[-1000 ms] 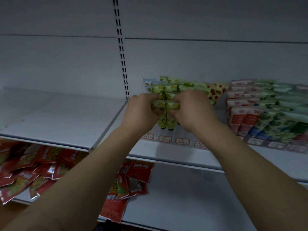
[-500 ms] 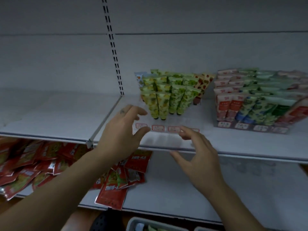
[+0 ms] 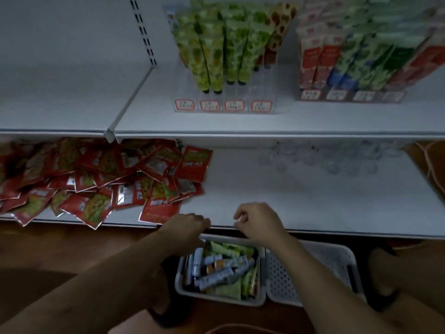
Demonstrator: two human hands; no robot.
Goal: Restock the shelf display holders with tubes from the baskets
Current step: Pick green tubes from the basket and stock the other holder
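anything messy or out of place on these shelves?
Yes: the red packets on the left of the lower shelf lie in a loose heap, overlapping at all angles, and a few hang over the front edge. By contrast, the green tubes in the display holder above stand in tidy rows.

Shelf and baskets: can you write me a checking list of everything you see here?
Surface: white upper shelf and lower shelf, both partly bare.
Job's things: green tubes stand in the clear display holder; mixed tubes lie in the basket; a second basket sits beside it.
Clutter: red packets heaped on the lower shelf's left; blurred clear items on its right.
Hands: left hand and right hand hover above the basket's far edge, loosely curled, holding nothing.
Cables: a thin cord, perhaps, at far right.
Surroundings: wooden floor; coloured packs on the upper shelf.
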